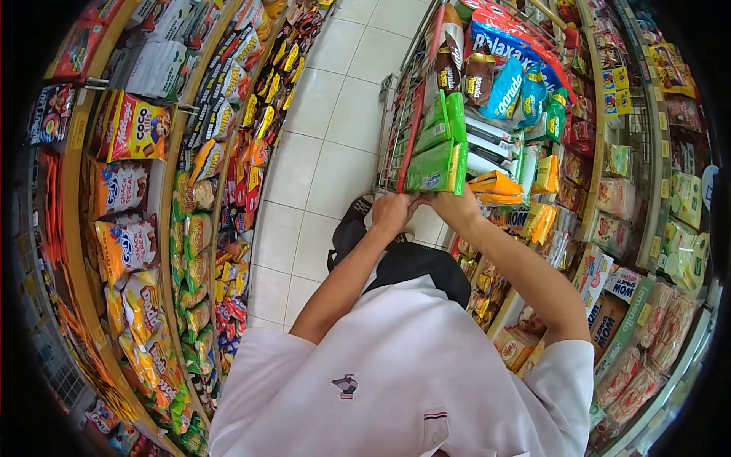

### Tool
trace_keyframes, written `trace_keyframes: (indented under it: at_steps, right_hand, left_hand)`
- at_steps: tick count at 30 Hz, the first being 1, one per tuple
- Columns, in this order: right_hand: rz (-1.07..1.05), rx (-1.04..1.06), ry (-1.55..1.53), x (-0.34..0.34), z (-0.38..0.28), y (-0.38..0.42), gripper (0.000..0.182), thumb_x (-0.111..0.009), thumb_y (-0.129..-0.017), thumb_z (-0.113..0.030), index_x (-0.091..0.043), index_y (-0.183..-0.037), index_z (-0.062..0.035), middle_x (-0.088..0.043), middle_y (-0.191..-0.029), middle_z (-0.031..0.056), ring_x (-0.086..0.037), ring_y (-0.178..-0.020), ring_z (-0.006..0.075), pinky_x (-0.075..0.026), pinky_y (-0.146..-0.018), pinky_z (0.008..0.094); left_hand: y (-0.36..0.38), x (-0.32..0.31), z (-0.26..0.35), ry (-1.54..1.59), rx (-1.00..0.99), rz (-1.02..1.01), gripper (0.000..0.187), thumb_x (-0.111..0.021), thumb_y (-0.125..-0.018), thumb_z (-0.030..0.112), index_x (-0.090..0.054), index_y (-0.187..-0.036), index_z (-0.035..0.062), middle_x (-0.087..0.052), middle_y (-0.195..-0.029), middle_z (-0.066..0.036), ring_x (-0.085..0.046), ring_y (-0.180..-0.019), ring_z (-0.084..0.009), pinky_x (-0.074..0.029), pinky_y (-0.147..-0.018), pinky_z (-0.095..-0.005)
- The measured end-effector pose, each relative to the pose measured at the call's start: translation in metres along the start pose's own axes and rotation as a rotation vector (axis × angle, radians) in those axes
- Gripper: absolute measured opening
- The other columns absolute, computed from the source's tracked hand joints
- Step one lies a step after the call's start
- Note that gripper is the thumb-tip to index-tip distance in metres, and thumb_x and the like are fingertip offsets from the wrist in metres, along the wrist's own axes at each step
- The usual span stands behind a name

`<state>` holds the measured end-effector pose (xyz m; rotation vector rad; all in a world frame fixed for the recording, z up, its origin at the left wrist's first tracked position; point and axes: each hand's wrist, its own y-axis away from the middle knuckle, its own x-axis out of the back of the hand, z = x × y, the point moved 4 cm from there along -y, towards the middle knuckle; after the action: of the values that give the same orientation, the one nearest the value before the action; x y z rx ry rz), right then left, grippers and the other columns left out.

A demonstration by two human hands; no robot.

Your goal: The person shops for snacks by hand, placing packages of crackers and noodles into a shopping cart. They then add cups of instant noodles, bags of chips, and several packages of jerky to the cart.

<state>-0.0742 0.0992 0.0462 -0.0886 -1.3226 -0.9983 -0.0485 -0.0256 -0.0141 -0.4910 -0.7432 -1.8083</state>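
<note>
A shopping cart [413,114] with a wire frame and a red side rail stands in front of me. My left hand [391,213] is closed at its near end, with the grip itself mostly hidden under the fingers. Beside it, almost touching, my right hand [451,209] is closed at the same end, just below green packets [439,174]. The cart holds a blue and red Relaxa bag [512,47], a brown Garuda packet [479,78], a light blue Garuda packet [503,89], white and black packs [491,145] and an orange packet [495,186].
Snack shelves [171,145] with hanging and stacked bags line the left side. More shelves [647,251] of packaged food run close along the cart's right. White floor tiles [320,137] form the aisle left of the cart. A dark shoe [359,207] shows below my left hand.
</note>
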Motion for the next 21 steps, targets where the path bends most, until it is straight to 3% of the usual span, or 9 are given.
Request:
trace_keyframes:
  at_steps: [4, 6, 9, 15, 21]
  right_hand:
    - [-0.053, -0.08, 0.017, 0.005, 0.021, 0.0, 0.017, -0.058, -0.086, -0.017, -0.071, -0.099, -0.0161, -0.069, -0.096, 0.0001, -0.066, -0.085, 0.019, -0.047, -0.068, 0.0374]
    - [-0.239, -0.072, -0.015, 0.004, 0.02, 0.001, 0.015, -0.06, -0.085, -0.015, -0.072, -0.094, -0.0169, -0.069, -0.091, -0.0014, -0.067, -0.081, 0.018, -0.046, -0.062, 0.0359]
    - [-0.146, -0.013, 0.008, 0.007, 0.017, 0.0, 0.014, -0.061, -0.085, -0.015, -0.073, -0.092, -0.0176, -0.069, -0.09, -0.0029, -0.067, -0.081, 0.0174, -0.046, -0.059, 0.0337]
    - [-0.023, -0.074, -0.031, -0.002, 0.0, -0.006, 0.017, -0.061, -0.084, -0.015, -0.074, -0.095, -0.0161, -0.068, -0.099, -0.0022, -0.064, -0.096, 0.0189, -0.047, -0.066, 0.0366]
    - [-0.12, -0.088, -0.045, -0.023, -0.015, -0.013, 0.019, -0.061, -0.084, -0.016, -0.074, -0.097, -0.015, -0.068, -0.102, -0.0014, -0.062, -0.102, 0.023, -0.049, -0.073, 0.0402]
  left_hand:
    - [-0.003, -0.003, -0.004, 0.017, 0.016, -0.004, 0.022, -0.066, -0.086, 0.038, -0.076, -0.094, 0.02, -0.067, -0.071, -0.017, -0.066, -0.067, -0.0369, -0.054, -0.062, -0.0472]
    - [-0.003, -0.003, -0.003, 0.048, 0.034, -0.01, 0.023, -0.067, -0.086, 0.039, -0.076, -0.095, 0.0201, -0.067, -0.073, -0.017, -0.066, -0.068, -0.037, -0.054, -0.064, -0.0469]
    - [-0.002, 0.0, -0.003, 0.086, 0.023, -0.001, 0.024, -0.065, -0.086, 0.039, -0.076, -0.091, 0.0176, -0.067, -0.073, -0.019, -0.066, -0.069, -0.0378, -0.053, -0.064, -0.0479]
    - [-0.004, -0.003, -0.004, 0.076, 0.031, -0.031, 0.02, -0.069, -0.085, 0.036, -0.077, -0.094, 0.0197, -0.067, -0.074, -0.018, -0.066, -0.068, -0.0376, -0.053, -0.064, -0.0463]
    - [-0.006, 0.001, -0.001, 0.065, -0.011, -0.021, 0.022, -0.067, -0.087, 0.037, -0.075, -0.098, 0.0208, -0.066, -0.067, -0.016, -0.066, -0.066, -0.0364, -0.052, -0.063, -0.046]
